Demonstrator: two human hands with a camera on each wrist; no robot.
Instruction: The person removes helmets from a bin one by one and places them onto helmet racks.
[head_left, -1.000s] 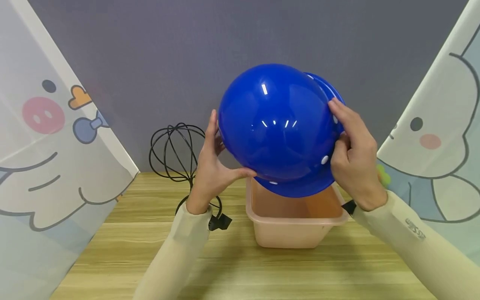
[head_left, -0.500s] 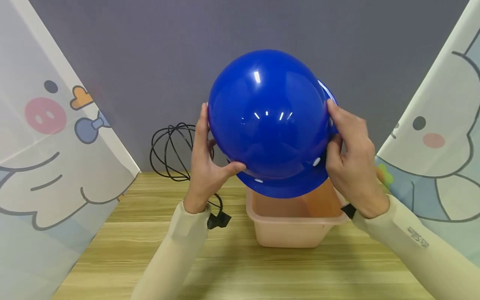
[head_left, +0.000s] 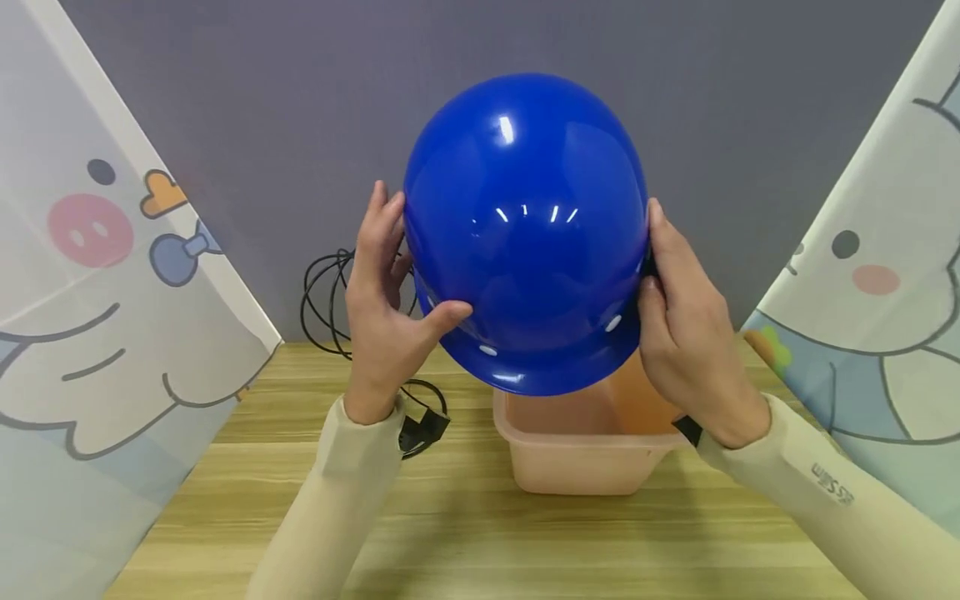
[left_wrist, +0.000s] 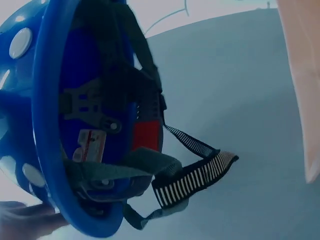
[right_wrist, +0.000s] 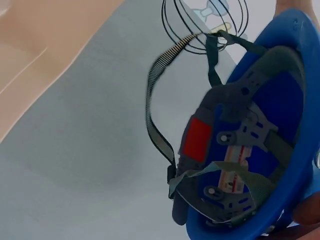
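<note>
A glossy blue hard hat is held up in the air between both hands, dome toward the head camera, brim low. My left hand grips its left side, thumb on the shell near a white rivet. On the other side my right hand holds the rim, its thumb bent against the edge. Both wrist views look into the hat: a grey suspension band with a red patch, and a striped chin strap hanging loose. Some fingers of each hand are hidden behind the hat.
Below the hat, a pink plastic bin stands on the wood-grain table. A black wire frame shaped like a whisk is behind my left hand. Cartoon-printed panels flank the table, with a grey wall behind.
The hard hat has moved up and left and turned, so its brim now faces down toward me. Both hands have moved with it, the left one further left.
</note>
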